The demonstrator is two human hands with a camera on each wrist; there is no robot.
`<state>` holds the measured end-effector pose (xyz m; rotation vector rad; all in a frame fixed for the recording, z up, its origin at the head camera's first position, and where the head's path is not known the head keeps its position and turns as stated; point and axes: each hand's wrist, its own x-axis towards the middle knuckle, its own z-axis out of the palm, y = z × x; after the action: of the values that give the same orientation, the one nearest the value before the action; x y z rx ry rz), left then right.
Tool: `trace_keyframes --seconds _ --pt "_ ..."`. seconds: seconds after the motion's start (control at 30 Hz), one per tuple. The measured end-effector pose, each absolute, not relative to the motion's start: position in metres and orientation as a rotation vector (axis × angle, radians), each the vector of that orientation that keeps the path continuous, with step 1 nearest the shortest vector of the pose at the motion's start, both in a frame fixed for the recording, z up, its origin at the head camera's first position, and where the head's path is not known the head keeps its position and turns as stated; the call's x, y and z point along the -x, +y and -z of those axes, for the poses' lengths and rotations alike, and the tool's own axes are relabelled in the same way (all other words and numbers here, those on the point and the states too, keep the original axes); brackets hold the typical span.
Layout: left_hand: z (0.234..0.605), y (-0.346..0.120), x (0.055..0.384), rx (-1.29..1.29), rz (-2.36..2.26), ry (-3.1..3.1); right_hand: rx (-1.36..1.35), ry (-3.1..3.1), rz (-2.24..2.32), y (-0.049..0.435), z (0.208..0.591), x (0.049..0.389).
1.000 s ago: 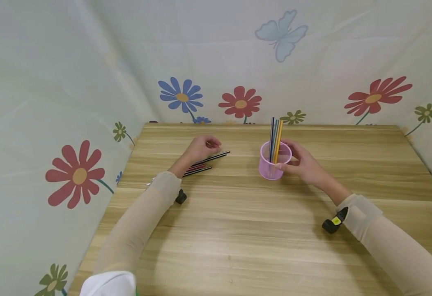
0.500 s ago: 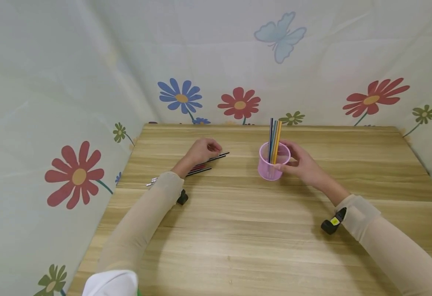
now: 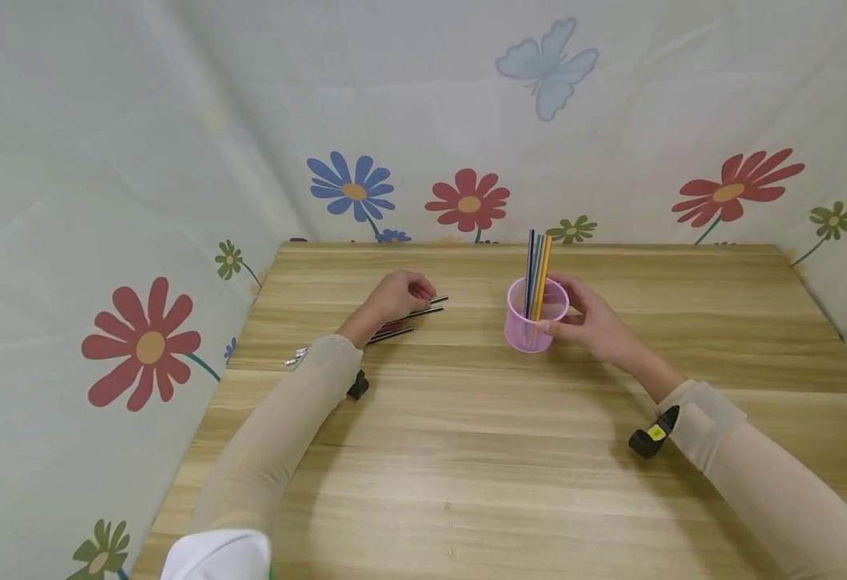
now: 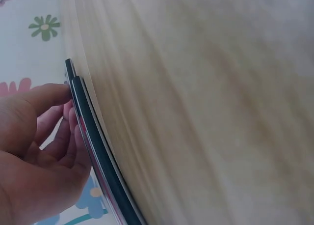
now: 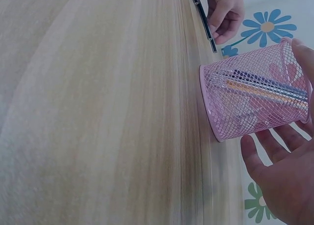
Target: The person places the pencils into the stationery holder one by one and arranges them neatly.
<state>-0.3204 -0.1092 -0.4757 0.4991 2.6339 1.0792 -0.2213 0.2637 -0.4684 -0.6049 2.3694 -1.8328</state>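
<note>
My left hand (image 3: 393,296) is low over a small group of slim dark pencils (image 3: 394,333) on the table. Its thumb and fingertips pinch one dark pencil (image 4: 68,67) near its end, beside another dark pencil (image 4: 93,122). A bit of red shows among them, and their silvery left ends (image 3: 296,357) come out past the wrist. My right hand (image 3: 597,326) holds a pink mesh pencil cup (image 3: 519,332) from its right side, thumb in front and fingers behind. Several upright pencils (image 3: 537,274), dark blue, light blue and yellow, lean inside the cup.
The wood-grain table (image 3: 452,451) reaches back to a pale cloth wall (image 3: 409,89) printed with flowers and a butterfly. Another cloth wall (image 3: 105,225) runs along the left side. A black wrist camera (image 3: 654,433) sits on the right sleeve.
The left hand has dropped slightly and its fingertips have come down onto the far pencil's end. The right hand and the cup have stayed in place.
</note>
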Motion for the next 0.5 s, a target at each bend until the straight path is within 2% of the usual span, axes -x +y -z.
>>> trace_keyframes --seconds 0.5 --pt "0.4699 -0.1009 0.3173 -0.516 -0.898 2.705 0.609 2.401 1.784 0.2646 0.466 0.2191"
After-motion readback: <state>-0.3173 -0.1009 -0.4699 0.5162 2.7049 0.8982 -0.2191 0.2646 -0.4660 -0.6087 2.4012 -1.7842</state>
